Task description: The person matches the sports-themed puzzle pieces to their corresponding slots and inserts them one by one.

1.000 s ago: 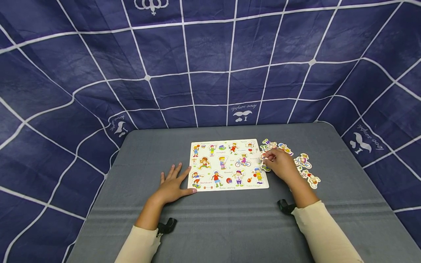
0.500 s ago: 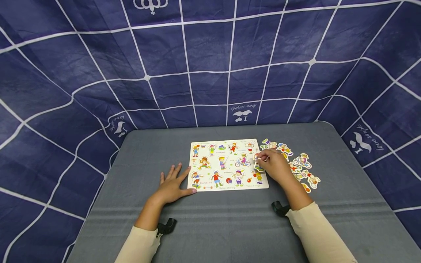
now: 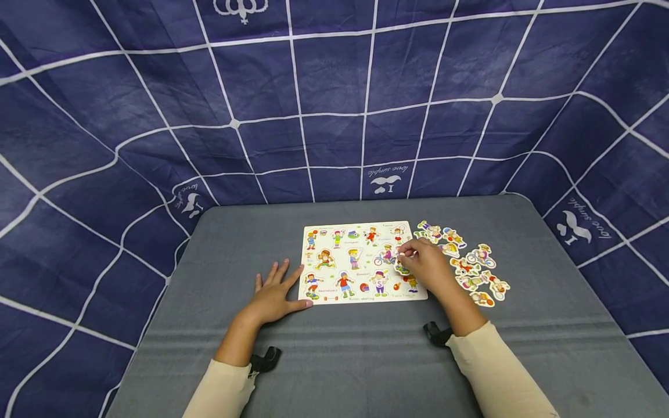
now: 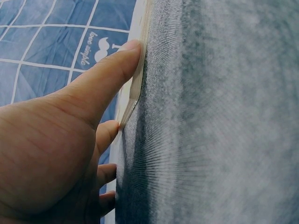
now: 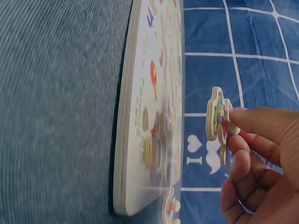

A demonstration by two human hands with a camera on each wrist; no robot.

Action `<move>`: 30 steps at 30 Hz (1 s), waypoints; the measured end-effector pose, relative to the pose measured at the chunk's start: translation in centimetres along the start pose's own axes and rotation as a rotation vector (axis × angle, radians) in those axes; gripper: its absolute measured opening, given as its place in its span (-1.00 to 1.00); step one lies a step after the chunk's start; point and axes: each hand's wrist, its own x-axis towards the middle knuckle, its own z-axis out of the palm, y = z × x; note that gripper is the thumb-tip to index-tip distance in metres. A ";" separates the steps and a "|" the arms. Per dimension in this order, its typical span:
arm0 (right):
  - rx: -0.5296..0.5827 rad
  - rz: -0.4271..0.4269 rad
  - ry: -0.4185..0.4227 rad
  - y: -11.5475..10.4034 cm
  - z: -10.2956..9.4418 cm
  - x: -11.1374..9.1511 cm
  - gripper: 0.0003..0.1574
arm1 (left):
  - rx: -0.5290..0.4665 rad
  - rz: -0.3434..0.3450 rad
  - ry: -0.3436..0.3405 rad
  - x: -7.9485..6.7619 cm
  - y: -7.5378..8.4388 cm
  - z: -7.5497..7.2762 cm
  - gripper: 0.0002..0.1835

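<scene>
A white wooden puzzle board (image 3: 330,280), printed with sports figures and words, lies on the grey table. My left hand (image 3: 274,297) rests at its left side with spread fingers; the thumb (image 4: 124,58) and index finger touch the board's edge. Above the right part of the board, my right hand (image 3: 427,268) pinches a puzzle piece (image 5: 216,116) between thumb and fingers. That piece is a thick wooden cutout with green, blue and red print, held clear of the board in the right wrist view. In the head view the fingers partly hide it.
Several loose figure pieces lie in a cluster right of the board, among them a cyclist piece (image 3: 481,256) and an orange-printed piece (image 3: 482,299). Blue cloth (image 3: 334,139) with white grid lines hangs behind and beside the table (image 3: 355,354).
My right hand has carried the pinched piece leftward from the cluster to over the right part of the board. The left hand stays put.
</scene>
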 end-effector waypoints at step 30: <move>0.048 -0.028 -0.091 -5.0 4.1 1.1 -0.89 | 0.000 -0.002 0.007 -0.3 0.4 -0.1 0.06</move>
